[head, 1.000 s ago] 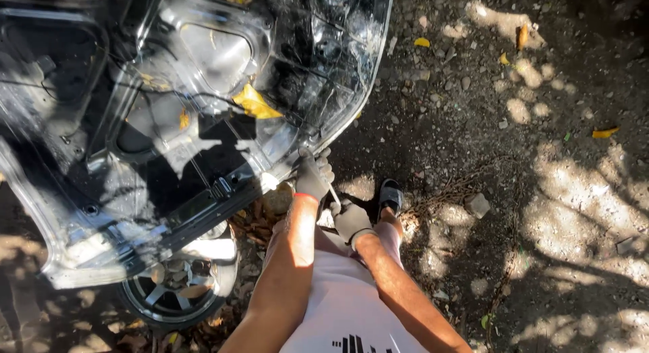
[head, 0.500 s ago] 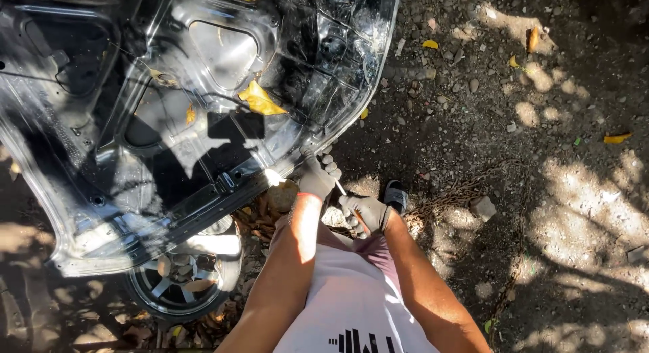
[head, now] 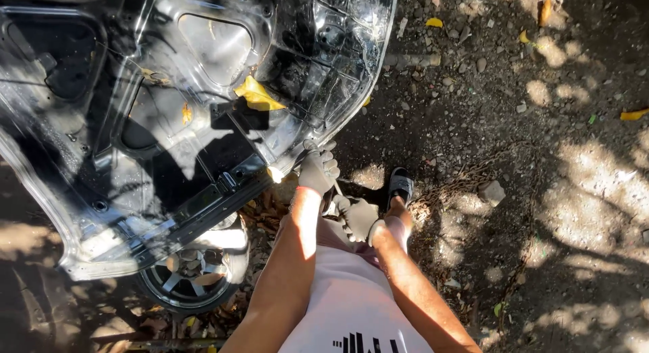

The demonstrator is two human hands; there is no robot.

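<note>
A bare metal car door panel (head: 169, 123) lies flat in front of me, inner side up, with cut-outs and a yellow leaf on it. My left hand (head: 318, 169), in a white glove, grips the panel's near edge. My right hand (head: 358, 216), also gloved, is closed around a thin metal tool (head: 336, 187) whose shaft points up toward the left hand. What kind of tool it is I cannot tell. My white shirt fills the bottom of the view.
An alloy wheel (head: 186, 278) lies under the panel's near left corner. My foot in a black sandal (head: 401, 185) stands on dark gravel strewn with stones and yellow leaves. A pale rock (head: 491, 191) lies to the right.
My right hand with the tool has shifted slightly lower and closer to my body. The left hand stays on the panel's edge.
</note>
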